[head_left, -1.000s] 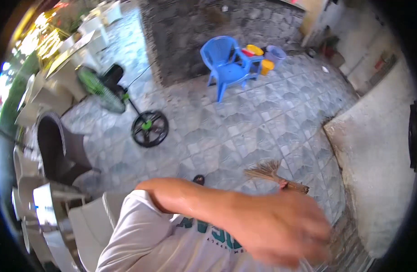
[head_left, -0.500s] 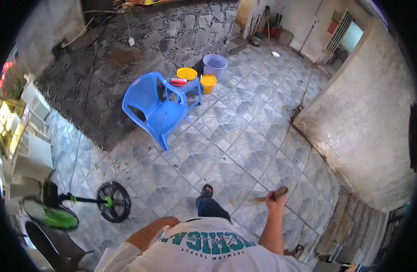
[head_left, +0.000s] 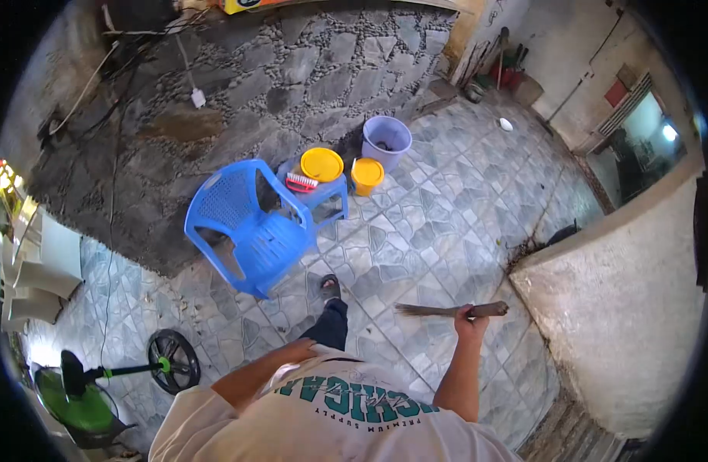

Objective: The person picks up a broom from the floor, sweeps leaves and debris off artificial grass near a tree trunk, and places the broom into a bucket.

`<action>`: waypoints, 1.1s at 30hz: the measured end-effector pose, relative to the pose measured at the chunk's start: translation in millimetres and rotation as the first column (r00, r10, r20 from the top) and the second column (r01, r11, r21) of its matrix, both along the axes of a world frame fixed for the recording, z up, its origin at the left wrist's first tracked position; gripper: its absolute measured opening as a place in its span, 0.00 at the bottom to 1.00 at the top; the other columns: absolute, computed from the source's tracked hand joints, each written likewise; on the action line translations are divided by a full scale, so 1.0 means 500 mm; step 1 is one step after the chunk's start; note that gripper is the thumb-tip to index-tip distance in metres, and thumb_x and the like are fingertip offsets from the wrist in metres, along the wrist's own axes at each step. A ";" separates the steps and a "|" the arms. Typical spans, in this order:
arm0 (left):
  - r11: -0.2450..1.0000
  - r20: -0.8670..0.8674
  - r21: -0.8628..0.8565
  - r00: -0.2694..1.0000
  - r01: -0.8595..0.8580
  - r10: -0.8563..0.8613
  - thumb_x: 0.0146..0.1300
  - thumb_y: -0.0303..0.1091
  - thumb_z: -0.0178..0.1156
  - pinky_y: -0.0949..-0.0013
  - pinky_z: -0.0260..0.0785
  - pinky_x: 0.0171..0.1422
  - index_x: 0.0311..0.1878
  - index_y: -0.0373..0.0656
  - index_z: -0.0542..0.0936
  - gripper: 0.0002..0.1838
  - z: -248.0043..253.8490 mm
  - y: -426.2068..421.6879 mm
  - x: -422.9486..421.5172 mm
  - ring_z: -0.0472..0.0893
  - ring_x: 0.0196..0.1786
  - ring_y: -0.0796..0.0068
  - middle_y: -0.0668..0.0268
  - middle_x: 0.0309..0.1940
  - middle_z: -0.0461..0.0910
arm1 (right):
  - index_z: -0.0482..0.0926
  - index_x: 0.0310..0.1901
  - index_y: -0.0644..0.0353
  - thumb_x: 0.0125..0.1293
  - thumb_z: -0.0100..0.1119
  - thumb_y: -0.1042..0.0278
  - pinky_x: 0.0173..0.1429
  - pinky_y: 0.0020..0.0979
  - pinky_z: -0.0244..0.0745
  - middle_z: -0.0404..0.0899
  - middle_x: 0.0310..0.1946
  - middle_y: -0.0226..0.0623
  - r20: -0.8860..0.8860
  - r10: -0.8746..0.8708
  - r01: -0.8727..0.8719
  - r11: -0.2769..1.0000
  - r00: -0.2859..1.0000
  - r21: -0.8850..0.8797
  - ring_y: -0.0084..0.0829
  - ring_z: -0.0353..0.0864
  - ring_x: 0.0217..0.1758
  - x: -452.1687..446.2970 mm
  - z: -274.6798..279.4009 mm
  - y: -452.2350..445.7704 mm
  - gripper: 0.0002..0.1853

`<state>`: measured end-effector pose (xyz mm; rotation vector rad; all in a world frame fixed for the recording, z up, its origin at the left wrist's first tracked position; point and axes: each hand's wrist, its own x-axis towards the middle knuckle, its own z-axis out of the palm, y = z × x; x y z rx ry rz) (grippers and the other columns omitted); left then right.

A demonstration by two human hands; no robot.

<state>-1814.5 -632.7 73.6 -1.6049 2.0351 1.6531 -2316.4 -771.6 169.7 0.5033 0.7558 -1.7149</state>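
My right hand (head_left: 470,325) is closed around the thick handle of a short straw hand broom (head_left: 427,310). The broom is level above the tiled floor, with its bristles pointing left and its handle end sticking out to the right of my fist. On the left, my bent arm (head_left: 273,369) runs in toward my waist; the hand itself is hidden by my shirt and body. One sandalled foot (head_left: 331,288) is forward on the tiles, near a blue plastic armchair (head_left: 269,239).
A blue stool (head_left: 334,192) carries a yellow-lidded tub (head_left: 321,164) and a red-and-white brush (head_left: 301,182). Beside it stand a small yellow bucket (head_left: 367,177) and a lilac bucket (head_left: 387,138). A green fan (head_left: 80,404) stands left; a low wall (head_left: 623,285) edges the right.
I have moved forward, so the chair and buckets appear nearer. The broom, earlier partly hidden behind my right hand, now lies sideways across the view. My foot has shifted left in view.
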 end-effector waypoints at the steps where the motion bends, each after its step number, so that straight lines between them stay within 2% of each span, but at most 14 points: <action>1: 0.999 -0.033 0.018 0.999 -0.039 0.040 0.59 0.53 0.53 0.59 0.63 0.62 0.59 0.37 0.70 0.32 0.054 -0.080 -0.009 0.71 0.59 0.52 0.47 0.58 0.69 | 0.69 0.25 0.55 0.58 0.54 0.62 0.31 0.30 0.76 0.69 0.22 0.31 0.012 0.042 -0.042 0.999 0.999 -0.001 0.31 0.73 0.27 0.007 0.003 -0.069 0.09; 3: 0.988 -0.144 0.074 0.979 -0.133 0.142 0.57 0.49 0.54 0.60 0.66 0.58 0.54 0.38 0.74 0.28 0.083 -0.220 -0.009 0.74 0.54 0.53 0.48 0.51 0.75 | 0.68 0.30 0.54 0.59 0.56 0.56 0.27 0.27 0.77 0.68 0.25 0.33 -0.107 0.080 -0.077 0.997 0.991 0.031 0.30 0.73 0.24 0.052 0.045 -0.216 0.12; 5: 0.939 -0.131 0.325 0.977 -0.117 0.167 0.58 0.49 0.54 0.64 0.66 0.56 0.56 0.38 0.72 0.28 0.120 -0.345 0.007 0.74 0.52 0.62 0.52 0.51 0.75 | 0.68 0.31 0.53 0.56 0.59 0.55 0.27 0.27 0.75 0.68 0.25 0.32 -0.087 0.109 -0.104 0.993 0.990 0.063 0.29 0.72 0.25 0.050 0.043 -0.357 0.13; 6: 0.982 -0.015 0.187 1.000 0.002 0.001 0.61 0.50 0.54 0.63 0.67 0.52 0.53 0.38 0.74 0.26 0.049 -0.385 0.023 0.76 0.48 0.63 0.53 0.47 0.78 | 0.68 0.30 0.52 0.56 0.60 0.54 0.27 0.27 0.75 0.68 0.25 0.32 -0.054 0.111 -0.105 0.989 0.992 0.103 0.30 0.72 0.26 0.059 0.056 -0.437 0.13; 9: 0.964 -0.009 0.267 1.000 0.002 0.000 0.63 0.54 0.51 0.61 0.67 0.52 0.52 0.37 0.75 0.28 0.094 -0.487 0.044 0.77 0.49 0.61 0.51 0.46 0.78 | 0.69 0.29 0.51 0.55 0.60 0.53 0.27 0.26 0.75 0.69 0.25 0.30 0.104 0.135 -0.145 0.984 0.985 0.100 0.29 0.72 0.25 0.057 0.018 -0.634 0.14; 11: 0.977 -0.062 0.197 0.994 -0.077 0.091 0.62 0.58 0.50 0.58 0.67 0.52 0.49 0.39 0.77 0.29 0.135 -0.545 0.048 0.79 0.48 0.57 0.50 0.45 0.79 | 0.69 0.29 0.51 0.55 0.60 0.52 0.27 0.25 0.75 0.69 0.24 0.29 -0.064 0.146 -0.141 0.988 0.987 0.068 0.27 0.72 0.24 0.074 0.027 -0.776 0.14; 12: 0.983 0.021 0.177 0.998 -0.059 0.056 0.61 0.57 0.51 0.58 0.68 0.51 0.50 0.39 0.77 0.28 0.085 -0.560 0.056 0.79 0.47 0.60 0.51 0.45 0.79 | 0.70 0.29 0.51 0.56 0.60 0.53 0.25 0.25 0.74 0.69 0.22 0.28 -0.116 0.140 -0.128 0.986 0.983 0.105 0.26 0.72 0.22 0.094 0.050 -0.836 0.13; 16: 0.944 0.073 0.316 0.994 -0.099 0.080 0.67 0.54 0.46 0.58 0.66 0.54 0.52 0.38 0.75 0.27 0.044 -0.630 0.045 0.76 0.51 0.57 0.51 0.49 0.77 | 0.70 0.26 0.52 0.59 0.55 0.54 0.23 0.26 0.72 0.70 0.19 0.30 -0.117 0.263 -0.253 0.963 0.958 0.088 0.28 0.72 0.20 0.103 0.011 -1.096 0.12; 18: 0.720 -0.002 0.457 0.809 -0.522 0.588 0.61 0.57 0.50 0.61 0.69 0.54 0.52 0.41 0.77 0.29 0.018 -0.645 0.019 0.78 0.49 0.55 0.52 0.47 0.79 | 0.70 0.27 0.52 0.61 0.51 0.57 0.23 0.26 0.73 0.70 0.20 0.30 -0.117 0.310 -0.296 0.947 0.943 0.122 0.28 0.72 0.21 0.127 -0.022 -1.231 0.10; 20: 0.679 0.008 0.386 0.738 -0.624 0.675 0.63 0.55 0.48 0.60 0.69 0.55 0.55 0.42 0.76 0.27 -0.019 -0.644 -0.020 0.77 0.51 0.53 0.53 0.48 0.78 | 0.71 0.29 0.53 0.63 0.45 0.61 0.22 0.27 0.73 0.71 0.20 0.30 -0.147 0.397 -0.383 0.916 0.906 0.118 0.28 0.73 0.21 0.178 -0.041 -1.336 0.09; 22: 0.910 0.127 0.059 0.907 -0.411 0.401 0.65 0.50 0.48 0.59 0.68 0.56 0.54 0.44 0.76 0.23 -0.035 -0.662 -0.055 0.76 0.52 0.53 0.53 0.48 0.78 | 0.73 0.29 0.54 0.63 0.45 0.63 0.23 0.28 0.73 0.72 0.21 0.30 -0.057 0.401 -0.395 0.914 0.914 0.087 0.27 0.73 0.22 0.232 -0.103 -1.438 0.09; 26: 0.799 0.238 0.065 0.787 -0.598 0.569 0.66 0.48 0.46 0.57 0.68 0.57 0.48 0.44 0.76 0.19 -0.012 -0.682 -0.152 0.77 0.50 0.51 0.50 0.45 0.78 | 0.76 0.32 0.55 0.64 0.44 0.66 0.24 0.27 0.74 0.72 0.21 0.29 0.021 0.493 -0.492 0.864 0.870 0.104 0.27 0.74 0.23 0.368 -0.145 -1.615 0.09; 30: 0.673 0.196 0.004 0.660 -0.740 0.725 0.65 0.47 0.47 0.57 0.69 0.55 0.49 0.44 0.76 0.19 0.046 -0.681 -0.252 0.77 0.49 0.51 0.50 0.44 0.78 | 0.78 0.35 0.54 0.63 0.42 0.60 0.23 0.28 0.70 0.75 0.25 0.31 0.134 0.636 -0.646 0.763 0.760 0.041 0.31 0.73 0.25 0.510 -0.207 -1.746 0.13; 33: 0.569 0.300 0.144 0.583 -0.810 0.755 0.63 0.47 0.49 0.56 0.69 0.53 0.48 0.44 0.77 0.19 0.064 -0.699 -0.308 0.78 0.48 0.50 0.50 0.44 0.79 | 0.77 0.35 0.54 0.60 0.42 0.55 0.22 0.28 0.69 0.74 0.24 0.32 0.166 0.671 -0.688 0.722 0.722 0.074 0.31 0.73 0.24 0.630 -0.101 -1.773 0.15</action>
